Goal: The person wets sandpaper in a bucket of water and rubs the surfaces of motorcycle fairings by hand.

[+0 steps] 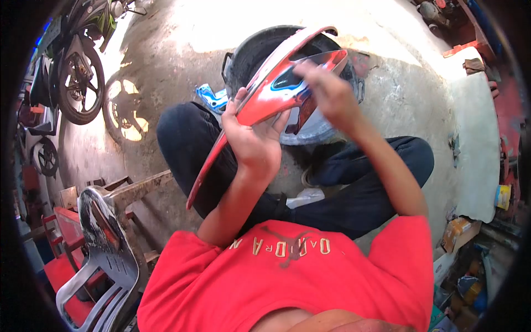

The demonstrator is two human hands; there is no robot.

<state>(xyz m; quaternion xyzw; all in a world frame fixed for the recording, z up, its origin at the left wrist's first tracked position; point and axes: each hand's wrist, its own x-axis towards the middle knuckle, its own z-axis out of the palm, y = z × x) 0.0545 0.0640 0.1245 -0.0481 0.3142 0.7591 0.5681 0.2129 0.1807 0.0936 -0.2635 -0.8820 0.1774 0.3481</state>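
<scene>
My left hand point(257, 138) is wrapped round the lower part of a long, curved red-and-white motorcycle body panel point(268, 102), which is glossy with blue and dark markings. The panel is tilted over a black tub point(243, 58), its thin tail reaching down past my left knee. My right hand point(334, 99) is at the panel's upper right side, fingers bent and close together, slightly blurred. Whatever may be under those fingertips is hidden. Beside the tub's left side lies a shiny blue-and-white piece point(212, 98).
A motorcycle wheel point(80, 83) stands at the upper left. At the lower left are a worn grey plastic chair point(108, 263) and a wooden frame point(141, 185). A pale slab point(470, 144) and a cardboard box point(462, 232) are on the right. My crossed legs point(354, 205) frame the tub's near side.
</scene>
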